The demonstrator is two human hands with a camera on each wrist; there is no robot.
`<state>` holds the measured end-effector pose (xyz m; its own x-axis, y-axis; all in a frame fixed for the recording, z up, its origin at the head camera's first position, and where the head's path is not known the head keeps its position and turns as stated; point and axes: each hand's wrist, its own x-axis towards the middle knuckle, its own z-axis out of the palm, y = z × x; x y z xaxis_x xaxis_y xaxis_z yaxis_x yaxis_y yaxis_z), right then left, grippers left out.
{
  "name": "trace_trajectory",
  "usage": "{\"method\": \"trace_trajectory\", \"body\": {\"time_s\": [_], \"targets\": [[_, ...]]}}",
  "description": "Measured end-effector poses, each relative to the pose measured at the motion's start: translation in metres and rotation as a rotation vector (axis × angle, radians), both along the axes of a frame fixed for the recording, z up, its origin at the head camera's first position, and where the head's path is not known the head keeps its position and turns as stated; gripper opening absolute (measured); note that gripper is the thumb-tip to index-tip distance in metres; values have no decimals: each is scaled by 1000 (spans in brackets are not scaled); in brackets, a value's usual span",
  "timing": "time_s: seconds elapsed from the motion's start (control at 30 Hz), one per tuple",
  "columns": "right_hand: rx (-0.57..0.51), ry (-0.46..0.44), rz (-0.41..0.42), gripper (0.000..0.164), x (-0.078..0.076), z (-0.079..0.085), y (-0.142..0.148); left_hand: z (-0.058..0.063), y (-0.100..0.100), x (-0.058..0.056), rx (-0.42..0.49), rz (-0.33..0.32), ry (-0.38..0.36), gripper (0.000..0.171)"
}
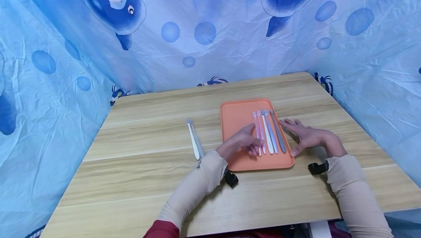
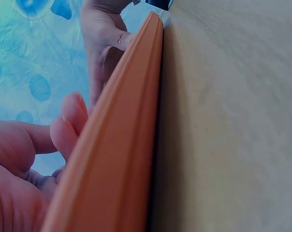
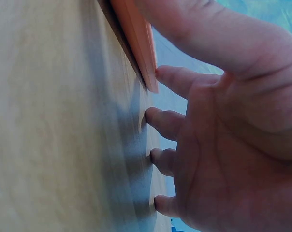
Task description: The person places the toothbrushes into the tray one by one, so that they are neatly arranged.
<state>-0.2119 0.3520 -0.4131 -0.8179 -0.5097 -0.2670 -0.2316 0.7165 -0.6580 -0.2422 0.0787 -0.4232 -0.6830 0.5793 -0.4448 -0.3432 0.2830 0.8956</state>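
Several toothbrushes lie side by side in an orange tray point(image 1: 241, 115): two pink ones point(image 1: 262, 130), a white one point(image 1: 267, 132), a blue one point(image 1: 271, 132) and a grey one point(image 1: 278, 132). Over the tray, my left hand point(image 1: 242, 140) is beside the leftmost pink brush, its thumb across the lower pink handles and its index finger reaching along them. At the tray's right side, my right hand point(image 1: 309, 137) spreads its fingers, with thumb and index fingertips right at the rim. In the right wrist view its other fingertips point(image 3: 160, 121) are low over the table.
Left of the tray, a white toothbrush point(image 1: 193, 141) and a grey toothbrush point(image 1: 198, 141) lie close together on the wooden table point(image 1: 138, 165), partly behind my left sleeve. A blue dolphin-print curtain point(image 1: 184, 8) hangs behind and at both sides.
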Motion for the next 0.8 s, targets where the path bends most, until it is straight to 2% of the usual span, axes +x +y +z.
{"method": "trace_trajectory", "body": {"time_s": [0.5,0.8], "targets": [[15,8,7,125,-1,-1,-1,8,-4,1,-15,21,59,95],[13,2,-4,125,-1,-1,-1,25,-9,9,-23,53,158,92]]}}
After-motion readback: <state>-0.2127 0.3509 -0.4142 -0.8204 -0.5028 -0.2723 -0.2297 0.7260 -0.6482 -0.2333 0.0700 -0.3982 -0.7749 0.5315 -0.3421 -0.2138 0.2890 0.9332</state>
